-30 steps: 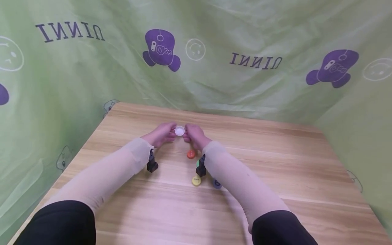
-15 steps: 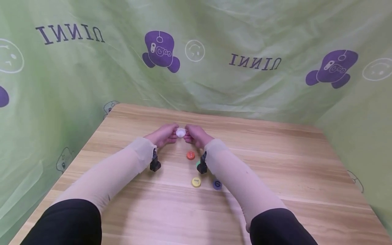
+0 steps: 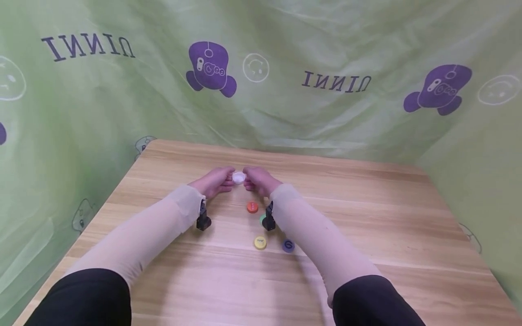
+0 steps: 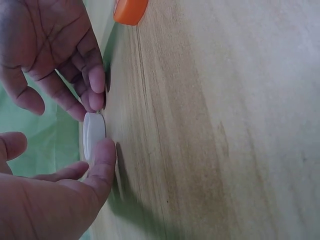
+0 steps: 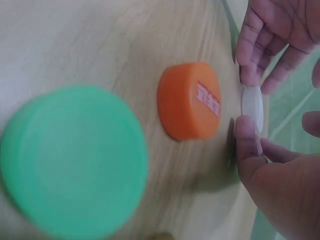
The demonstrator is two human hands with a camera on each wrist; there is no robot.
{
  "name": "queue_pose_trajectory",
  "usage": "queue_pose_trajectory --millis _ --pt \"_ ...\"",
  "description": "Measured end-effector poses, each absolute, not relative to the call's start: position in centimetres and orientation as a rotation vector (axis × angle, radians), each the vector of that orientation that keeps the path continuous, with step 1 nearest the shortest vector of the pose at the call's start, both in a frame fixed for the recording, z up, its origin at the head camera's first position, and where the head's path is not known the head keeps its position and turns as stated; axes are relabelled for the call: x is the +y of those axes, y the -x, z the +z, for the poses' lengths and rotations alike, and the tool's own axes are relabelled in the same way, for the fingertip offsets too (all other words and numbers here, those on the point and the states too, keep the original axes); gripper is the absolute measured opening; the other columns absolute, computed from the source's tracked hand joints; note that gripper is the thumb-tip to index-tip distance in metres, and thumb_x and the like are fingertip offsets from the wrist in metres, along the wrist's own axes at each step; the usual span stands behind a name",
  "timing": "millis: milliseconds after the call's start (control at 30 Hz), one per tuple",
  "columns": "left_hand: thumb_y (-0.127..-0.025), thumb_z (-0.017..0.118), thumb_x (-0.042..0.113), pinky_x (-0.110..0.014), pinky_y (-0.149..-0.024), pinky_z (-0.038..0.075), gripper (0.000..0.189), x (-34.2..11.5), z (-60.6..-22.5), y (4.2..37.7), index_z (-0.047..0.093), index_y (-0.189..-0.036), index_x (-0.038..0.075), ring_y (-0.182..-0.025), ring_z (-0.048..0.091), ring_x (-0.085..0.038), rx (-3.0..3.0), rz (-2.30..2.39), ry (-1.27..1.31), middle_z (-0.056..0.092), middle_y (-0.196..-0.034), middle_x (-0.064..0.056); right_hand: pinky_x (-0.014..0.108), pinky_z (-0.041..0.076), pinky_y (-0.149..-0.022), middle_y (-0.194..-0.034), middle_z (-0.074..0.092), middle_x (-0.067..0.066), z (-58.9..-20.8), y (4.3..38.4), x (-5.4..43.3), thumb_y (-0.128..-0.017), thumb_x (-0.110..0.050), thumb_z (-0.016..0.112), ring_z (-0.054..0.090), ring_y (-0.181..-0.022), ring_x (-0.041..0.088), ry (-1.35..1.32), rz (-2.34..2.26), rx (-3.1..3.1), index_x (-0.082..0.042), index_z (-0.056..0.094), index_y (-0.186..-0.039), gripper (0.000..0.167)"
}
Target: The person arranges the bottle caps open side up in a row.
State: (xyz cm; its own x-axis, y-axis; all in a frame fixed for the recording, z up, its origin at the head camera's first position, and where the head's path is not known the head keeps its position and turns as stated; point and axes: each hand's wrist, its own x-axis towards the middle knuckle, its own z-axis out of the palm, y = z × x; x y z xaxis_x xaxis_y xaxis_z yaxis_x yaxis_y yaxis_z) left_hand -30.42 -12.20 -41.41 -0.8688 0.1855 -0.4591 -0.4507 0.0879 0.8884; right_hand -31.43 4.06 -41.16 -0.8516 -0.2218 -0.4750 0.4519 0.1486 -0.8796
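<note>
A white round bottle cap (image 3: 238, 177), its hollow side facing up, sits between my two hands toward the far side of the table. My left hand (image 3: 214, 181) touches its left rim with the fingertips, thumb held apart from it in the left wrist view. From the other side my right hand (image 3: 261, 180) touches the cap's rim, also with its thumb away. In the right wrist view, the white cap (image 5: 252, 107) appears edge-on between both hands' fingertips. Nearest to the hands is an orange cap (image 3: 252, 207) with lettering on top.
A green cap (image 3: 263, 220) is partly hidden behind the right wrist camera (image 3: 268, 222). Closer to me lie a yellow cap (image 3: 260, 243) and a blue cap (image 3: 288, 246). The wooden table (image 3: 359, 217) ends at a green printed curtain (image 3: 285, 117).
The white cap has shifted slightly toward me and looks a little lower, with both hands following it. The orange, green, yellow and blue caps have stayed in place.
</note>
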Motion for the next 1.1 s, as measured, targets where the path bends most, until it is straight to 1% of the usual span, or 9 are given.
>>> queue_pose_trajectory --millis 133,167,233,367,433,533,700,900,1100 --pt "-0.111 0.041 0.021 -0.037 -0.102 0.051 0.047 -12.3 -41.5 29.6 0.038 -0.148 -0.009 -0.094 0.052 -0.017 1.929 1.823 0.259 0.044 -0.109 -0.009 0.025 0.052 -0.073 -0.094 0.053 0.009 -40.5 31.0 5.1 -0.104 -0.013 0.052 0.053 -0.072 0.014 -0.148 -1.667 1.989 0.006 0.05 -0.143 0.043" --pt "-0.111 0.042 0.02 -0.036 -0.1 0.051 0.047 -12.3 -41.4 29.3 0.037 -0.147 -0.009 -0.094 0.052 -0.017 1.931 1.819 0.252 0.044 -0.11 -0.009 0.026 0.052 -0.072 -0.094 0.053 0.009 -40.3 30.9 5.3 -0.104 -0.011 0.053 0.054 -0.071 0.015 -0.121 -1.644 2.002 0.006 0.051 -0.14 0.041" --pt "-0.11 0.044 0.018 -0.036 -0.099 0.052 0.047 -12.3 -41.4 28.7 0.036 -0.147 -0.011 -0.095 0.052 -0.018 1.942 1.799 0.219 0.044 -0.113 -0.011 0.027 0.053 -0.071 -0.091 0.054 0.009 -39.9 30.4 5.9 -0.102 -0.009 0.055 0.055 -0.069 0.015 -0.055 -1.563 2.045 0.005 0.058 -0.126 0.028" --pt "-0.108 0.048 0.012 -0.034 -0.094 0.055 0.042 -12.1 -41.3 27.4 0.037 -0.14 -0.012 -0.095 0.053 -0.019 1.952 1.754 0.133 0.045 -0.116 -0.015 0.03 0.055 -0.077 -0.094 0.06 0.01 -39.3 29.3 7.0 -0.1 -0.01 0.058 0.059 -0.077 0.017 0.085 -1.368 2.144 0.006 0.061 -0.115 0.022" --pt "-0.107 0.049 0.01 -0.034 -0.093 0.056 0.036 -11.8 -41.3 26.8 0.041 -0.135 -0.01 -0.095 0.055 -0.02 1.956 1.728 0.094 0.048 -0.114 -0.016 0.031 0.054 -0.079 -0.094 0.061 0.01 -39.1 28.7 7.3 -0.1 -0.011 0.058 0.058 -0.079 0.018 0.137 -1.281 2.18 0.008 0.062 -0.121 0.028" --pt "-0.106 0.05 0.007 -0.039 -0.098 0.055 0.027 -11.4 -41.2 26.0 0.044 -0.128 -0.007 -0.097 0.056 -0.022 1.938 1.696 0.035 0.051 -0.111 -0.015 0.029 0.051 -0.073 -0.088 0.059 0.008 -39.1 28.0 7.8 -0.099 -0.011 0.059 0.056 -0.075 0.017 0.194 -1.194 2.209 0.008 0.061 -0.126 0.033" --pt "-0.104 0.052 0.004 -0.039 -0.099 0.054 0.023 -10.7 -41.3 24.9 0.045 -0.123 -0.007 -0.097 0.058 -0.022 1.931 1.64 -0.022 0.054 -0.11 -0.014 0.025 0.051 -0.07 -0.088 0.063 0.006 -39.5 27.1 8.1 -0.097 -0.01 0.061 0.057 -0.075 0.015 0.226 -1.109 2.228 0.008 0.058 -0.134 0.041" --pt "-0.103 0.054 0.003 -0.037 -0.097 0.057 0.026 -10.5 -41.6 24.3 0.049 -0.124 -0.011 -0.1 0.061 -0.024 1.965 1.583 -0.033 0.058 -0.113 -0.018 0.023 0.049 -0.066 -0.083 0.064 0.006 -40.0 26.3 8.2 -0.095 -0.01 0.063 0.057 -0.071 0.014 0.268 -1.0 2.284 0.007 0.061 -0.131 0.039" --pt "-0.104 0.05 0.0 -0.039 -0.098 0.057 0.03 -10.4 -42.0 23.8 0.047 -0.129 -0.018 -0.112 0.065 -0.035 1.945 1.578 -0.081 0.062 -0.122 -0.029 0.022 0.049 -0.066 -0.083 0.067 0.005 -40.6 26.1 8.2 -0.089 -0.006 0.067 0.058 -0.071 0.012 0.328 -0.954 2.315 0.007 0.063 -0.125 0.038"
